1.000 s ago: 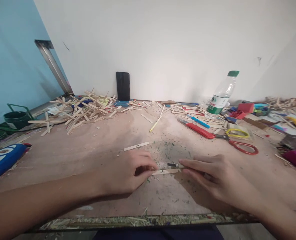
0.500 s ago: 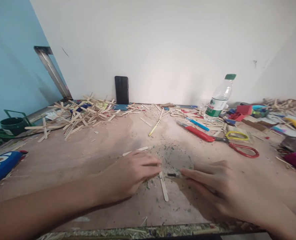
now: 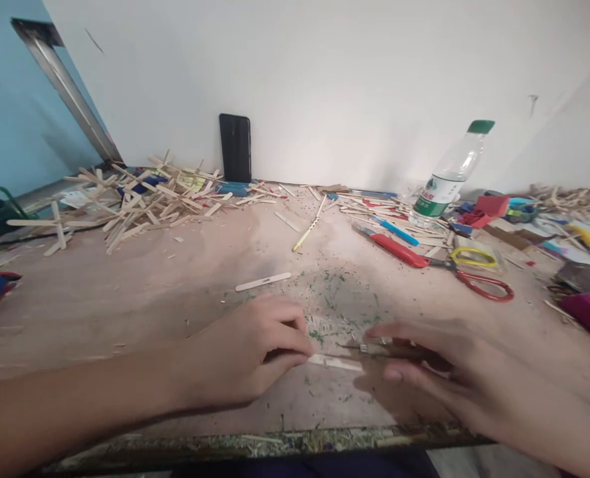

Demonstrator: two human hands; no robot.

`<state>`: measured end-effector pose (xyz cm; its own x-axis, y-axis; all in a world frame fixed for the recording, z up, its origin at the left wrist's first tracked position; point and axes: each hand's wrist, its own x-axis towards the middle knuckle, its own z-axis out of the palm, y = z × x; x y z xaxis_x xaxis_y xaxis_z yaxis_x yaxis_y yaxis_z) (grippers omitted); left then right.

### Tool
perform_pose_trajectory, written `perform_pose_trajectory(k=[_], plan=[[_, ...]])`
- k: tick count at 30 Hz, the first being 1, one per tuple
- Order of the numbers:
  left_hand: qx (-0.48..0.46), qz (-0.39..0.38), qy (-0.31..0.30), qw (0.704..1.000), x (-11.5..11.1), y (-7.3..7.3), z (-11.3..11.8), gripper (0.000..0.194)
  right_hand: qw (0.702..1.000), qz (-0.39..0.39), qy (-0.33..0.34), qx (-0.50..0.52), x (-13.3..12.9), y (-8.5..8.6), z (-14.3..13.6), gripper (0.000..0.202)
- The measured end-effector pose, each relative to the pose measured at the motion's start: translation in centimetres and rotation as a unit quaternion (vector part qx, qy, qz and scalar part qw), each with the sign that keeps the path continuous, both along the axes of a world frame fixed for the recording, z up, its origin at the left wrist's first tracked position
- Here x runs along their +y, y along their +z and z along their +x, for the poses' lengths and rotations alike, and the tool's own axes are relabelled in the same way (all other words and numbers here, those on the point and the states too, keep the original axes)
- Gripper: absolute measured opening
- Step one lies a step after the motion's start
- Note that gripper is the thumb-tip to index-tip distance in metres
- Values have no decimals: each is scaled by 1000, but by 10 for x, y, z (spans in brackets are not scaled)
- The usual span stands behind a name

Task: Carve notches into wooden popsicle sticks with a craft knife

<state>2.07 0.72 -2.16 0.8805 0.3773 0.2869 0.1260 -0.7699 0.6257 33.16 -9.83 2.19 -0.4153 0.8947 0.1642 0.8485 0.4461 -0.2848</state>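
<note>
My left hand [image 3: 252, 348] rests on the wooden table [image 3: 175, 299] and pinches the left end of a flat wooden craft stick [image 3: 337, 362] that lies across in front of me. My right hand [image 3: 439, 368] holds a small cutting tool [image 3: 369, 346] with a thin dark blade tip that points left, just above the stick's right end. The right hand is motion-blurred. Green shavings [image 3: 332, 292] lie scattered on the table just beyond both hands. A second loose stick [image 3: 262, 281] lies a little farther off, to the left.
A heap of wooden sticks [image 3: 135, 202] fills the back left. A black phone [image 3: 234, 147] leans on the wall. At the right lie a plastic bottle [image 3: 447, 182], a red utility knife [image 3: 399, 251], red scissors [image 3: 474, 279] and assorted clutter. The table's front edge [image 3: 275, 441] is close.
The stick, which pointed toward me half a second ago, lies crosswise again under my left fingers. My right hand has shifted with the blade. The view has turned slightly left and down.
</note>
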Motion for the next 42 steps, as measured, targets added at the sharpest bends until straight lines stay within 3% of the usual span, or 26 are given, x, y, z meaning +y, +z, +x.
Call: perform_pose_trajectory(k=[9, 17, 24, 28, 34, 42], plan=[[-16, 38, -20, 999, -1, -3, -3, 31, 992, -78, 84, 52, 10, 13, -21, 37], [-19, 44, -17, 999, -1, -3, -3, 33, 994, -68, 83, 11, 5, -1, -19, 38], [-12, 45, -5, 999, -3, -5, 0, 34, 994, -75, 75, 33, 1, -2, -28, 37], [-14, 33, -8, 999, -2, -6, -1, 34, 988, -122, 51, 82, 0, -7, -33, 33], [-10, 20, -4, 1000, -2, -9, -2, 31, 970, -202, -43, 130, 9, -4, -34, 25], [2, 35, -6, 999, -3, -7, -3, 35, 963, -227, -51, 139, 13, -2, -35, 33]])
